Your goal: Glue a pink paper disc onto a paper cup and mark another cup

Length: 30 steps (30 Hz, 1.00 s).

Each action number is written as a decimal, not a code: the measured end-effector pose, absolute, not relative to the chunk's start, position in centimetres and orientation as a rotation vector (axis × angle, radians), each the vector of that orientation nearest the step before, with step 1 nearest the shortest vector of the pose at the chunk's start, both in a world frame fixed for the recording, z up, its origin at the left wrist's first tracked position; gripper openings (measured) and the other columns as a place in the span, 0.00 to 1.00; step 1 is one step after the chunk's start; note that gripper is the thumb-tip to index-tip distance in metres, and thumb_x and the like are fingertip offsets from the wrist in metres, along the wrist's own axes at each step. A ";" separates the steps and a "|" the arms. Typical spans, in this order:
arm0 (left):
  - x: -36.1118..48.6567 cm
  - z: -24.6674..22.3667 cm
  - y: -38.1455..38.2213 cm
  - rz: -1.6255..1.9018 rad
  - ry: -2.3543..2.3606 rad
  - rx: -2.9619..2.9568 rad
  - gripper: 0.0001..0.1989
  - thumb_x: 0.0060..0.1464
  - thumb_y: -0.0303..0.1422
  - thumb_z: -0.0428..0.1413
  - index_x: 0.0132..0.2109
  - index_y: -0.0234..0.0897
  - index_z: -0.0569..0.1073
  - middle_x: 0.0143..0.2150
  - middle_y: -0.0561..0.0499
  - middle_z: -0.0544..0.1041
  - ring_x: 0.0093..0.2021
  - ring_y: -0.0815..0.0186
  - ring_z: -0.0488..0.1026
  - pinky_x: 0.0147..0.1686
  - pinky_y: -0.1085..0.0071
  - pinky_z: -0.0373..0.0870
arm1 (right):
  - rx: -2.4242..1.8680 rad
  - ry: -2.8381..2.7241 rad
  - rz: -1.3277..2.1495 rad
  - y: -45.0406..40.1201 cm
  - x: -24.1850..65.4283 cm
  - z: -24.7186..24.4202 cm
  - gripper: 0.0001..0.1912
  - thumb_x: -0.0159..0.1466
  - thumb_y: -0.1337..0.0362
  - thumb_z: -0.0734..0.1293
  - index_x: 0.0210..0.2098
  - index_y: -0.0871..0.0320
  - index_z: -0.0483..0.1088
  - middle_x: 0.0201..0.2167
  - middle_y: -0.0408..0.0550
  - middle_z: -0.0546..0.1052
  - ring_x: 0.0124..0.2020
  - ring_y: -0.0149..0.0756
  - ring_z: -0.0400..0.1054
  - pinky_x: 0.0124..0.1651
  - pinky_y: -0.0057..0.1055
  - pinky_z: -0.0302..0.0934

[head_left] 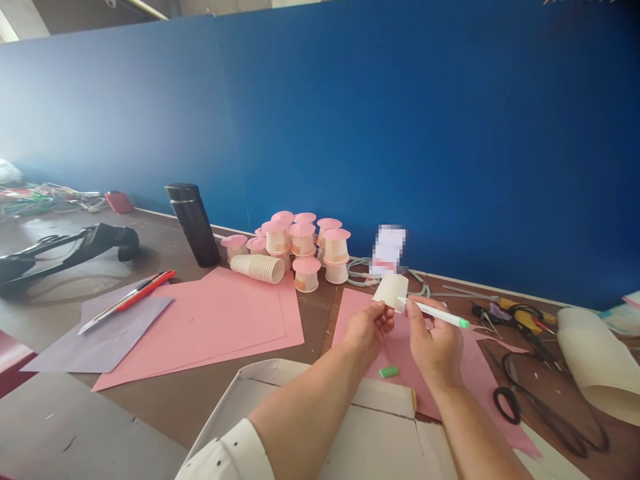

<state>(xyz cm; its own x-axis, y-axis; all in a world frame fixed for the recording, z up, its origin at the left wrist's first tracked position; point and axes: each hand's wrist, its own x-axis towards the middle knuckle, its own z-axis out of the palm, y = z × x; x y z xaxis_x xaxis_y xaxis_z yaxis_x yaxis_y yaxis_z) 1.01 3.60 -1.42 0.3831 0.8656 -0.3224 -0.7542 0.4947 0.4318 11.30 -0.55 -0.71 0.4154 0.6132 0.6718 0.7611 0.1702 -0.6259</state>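
Observation:
My left hand point(369, 328) grips a plain paper cup point(391, 289) by its lower edge, with the cup turned upside down. In my right hand point(437, 343) is a white marker point(434, 311) with a green end; its tip meets or nearly meets the cup's side. A small green marker cap point(389, 372) lies on the pink paper point(350, 301) below my hands. Beyond them to the left stand several upturned paper cups with pink round tops point(303, 231), some stacked in two layers. Beside these a nested stack of paper cups point(257, 267) lies on its side.
Pink sheets point(220, 320), a purple sheet point(115, 343) and a red utility knife point(133, 299) lie left. A black bottle point(194, 227) stands by the blue partition point(320, 120). Right are black-handled scissors point(507, 405), cables and a pale roll point(595, 363). White cardboard point(280, 380) lies in front.

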 end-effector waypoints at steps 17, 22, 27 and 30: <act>1.0 -1.4 3.6 1.062 0.574 0.228 0.05 0.55 0.22 0.53 0.32 0.25 0.73 0.26 0.46 0.73 0.27 0.72 0.72 0.28 0.79 0.70 | -1.526 -1.378 -0.203 -0.4 11.2 -0.8 0.17 0.63 0.51 0.61 0.36 0.58 0.73 0.31 0.51 0.77 0.33 0.40 0.71 0.37 0.32 0.62; 1.0 -1.4 3.7 1.068 0.574 0.243 0.05 0.55 0.22 0.53 0.33 0.25 0.73 0.27 0.46 0.73 0.27 0.72 0.72 0.28 0.78 0.70 | -1.542 -1.376 -0.206 -0.4 11.0 -0.8 0.19 0.63 0.50 0.60 0.37 0.59 0.73 0.29 0.52 0.77 0.32 0.40 0.71 0.37 0.32 0.61; 1.0 -1.5 3.7 1.070 0.579 0.257 0.05 0.55 0.23 0.53 0.33 0.25 0.73 0.27 0.46 0.72 0.26 0.72 0.71 0.28 0.78 0.69 | -1.556 -1.363 -0.194 -0.3 10.9 -0.7 0.21 0.63 0.49 0.59 0.36 0.59 0.74 0.30 0.53 0.77 0.32 0.41 0.71 0.36 0.33 0.61; 0.9 -1.5 3.7 1.072 0.579 0.250 0.05 0.55 0.23 0.54 0.32 0.25 0.73 0.26 0.46 0.72 0.26 0.73 0.71 0.28 0.78 0.69 | -1.568 -1.352 -0.176 -0.4 10.8 -0.7 0.22 0.63 0.48 0.59 0.36 0.59 0.74 0.30 0.53 0.77 0.32 0.41 0.70 0.36 0.33 0.61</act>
